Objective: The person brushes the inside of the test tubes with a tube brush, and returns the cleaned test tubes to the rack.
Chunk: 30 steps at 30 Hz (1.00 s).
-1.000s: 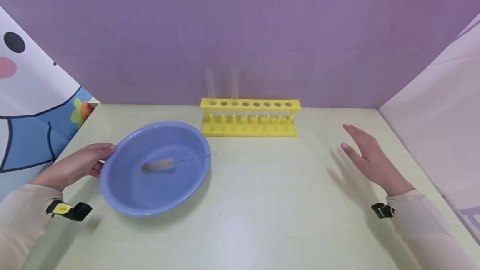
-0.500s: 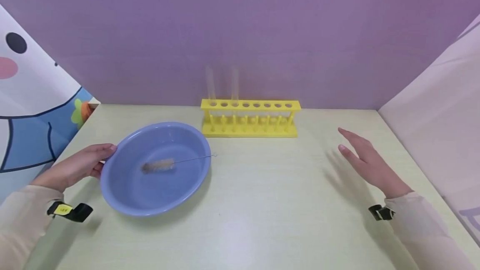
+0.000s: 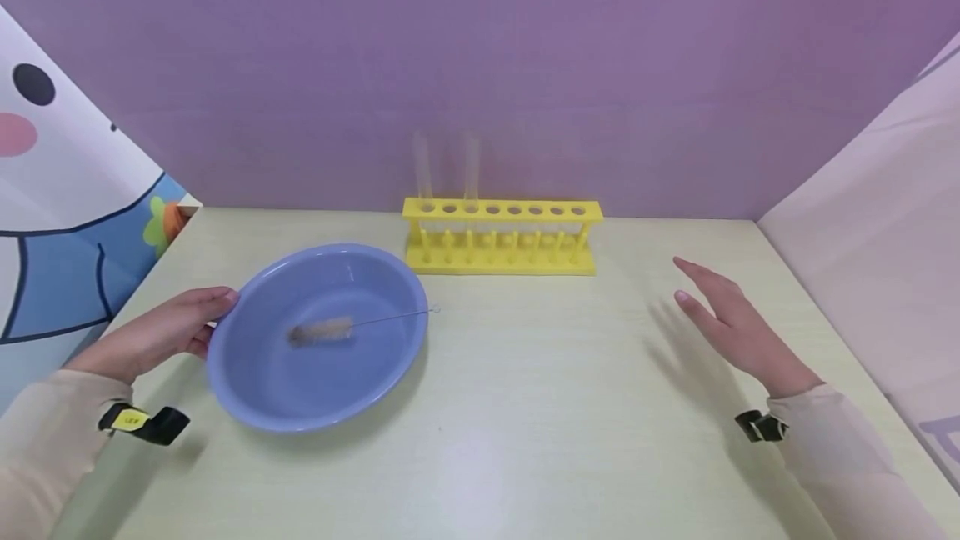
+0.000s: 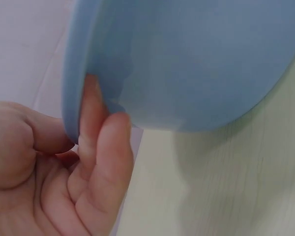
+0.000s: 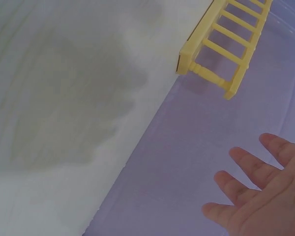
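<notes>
A round blue plastic basin [image 3: 262, 390] is on the left half of the table. My left hand [image 3: 168, 327] pinches its left rim, thumb on the outer lip and fingers curled under the wall, as the left wrist view shows at the basin's side [image 4: 187, 64]. Inside the basin lies a test tube brush [image 3: 322, 330], its thin wire handle crossing the right rim. My right hand [image 3: 731, 327] hovers above the table's right side with fingers spread, touching nothing. At the back stands a yellow test tube rack [image 3: 502, 265], two clear test tubes [image 3: 471, 169] upright in its left part.
A purple partition [image 3: 480, 65] rises behind the rack at the table's back edge. A pale wall [image 3: 885, 232] bounds the right side, and a cartoon-printed panel [image 3: 67, 173] stands at the left. The pale table [image 3: 525, 407] lies between the hands.
The basin and my left hand have shifted very slightly right, the brush with them. My right hand has moved a little to the left and down, still holding nothing.
</notes>
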{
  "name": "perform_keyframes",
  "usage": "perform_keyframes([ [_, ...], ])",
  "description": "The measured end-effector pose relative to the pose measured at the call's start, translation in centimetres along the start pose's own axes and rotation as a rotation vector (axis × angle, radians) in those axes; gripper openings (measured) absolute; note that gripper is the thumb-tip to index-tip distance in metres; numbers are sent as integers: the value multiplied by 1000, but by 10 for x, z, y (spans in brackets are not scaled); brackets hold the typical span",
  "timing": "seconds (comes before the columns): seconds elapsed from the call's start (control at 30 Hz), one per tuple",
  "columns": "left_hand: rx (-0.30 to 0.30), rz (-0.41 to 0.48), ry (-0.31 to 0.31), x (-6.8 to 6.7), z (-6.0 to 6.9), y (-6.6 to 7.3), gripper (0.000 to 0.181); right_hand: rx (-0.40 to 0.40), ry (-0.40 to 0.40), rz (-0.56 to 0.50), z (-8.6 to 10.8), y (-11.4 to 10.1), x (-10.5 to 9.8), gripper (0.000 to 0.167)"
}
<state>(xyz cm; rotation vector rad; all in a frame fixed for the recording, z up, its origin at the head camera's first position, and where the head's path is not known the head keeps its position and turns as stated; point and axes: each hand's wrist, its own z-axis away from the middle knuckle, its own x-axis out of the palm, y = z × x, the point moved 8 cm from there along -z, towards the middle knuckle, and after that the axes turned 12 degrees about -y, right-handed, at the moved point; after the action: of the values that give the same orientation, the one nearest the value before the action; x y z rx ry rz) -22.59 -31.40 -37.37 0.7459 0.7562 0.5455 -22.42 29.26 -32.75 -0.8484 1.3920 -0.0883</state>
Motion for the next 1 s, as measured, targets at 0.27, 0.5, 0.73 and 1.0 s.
perform_keyframes([
  [0.27, 8, 11, -11, 10, -6, 10, 53, -5, -3, -10, 1, -2, 2, 52],
  [0.5, 15, 29, -17, 20, -12, 20, 55, 18, -6, -18, 1, -2, 4, 52],
  [0.73, 40, 54, -22, 25, -13, 25, 55, 12, -12, -14, 0, -3, 4, 52],
  [1.0, 52, 71, -31, 29, -15, 28, 54, -2, -11, -10, -3, -7, 4, 52],
])
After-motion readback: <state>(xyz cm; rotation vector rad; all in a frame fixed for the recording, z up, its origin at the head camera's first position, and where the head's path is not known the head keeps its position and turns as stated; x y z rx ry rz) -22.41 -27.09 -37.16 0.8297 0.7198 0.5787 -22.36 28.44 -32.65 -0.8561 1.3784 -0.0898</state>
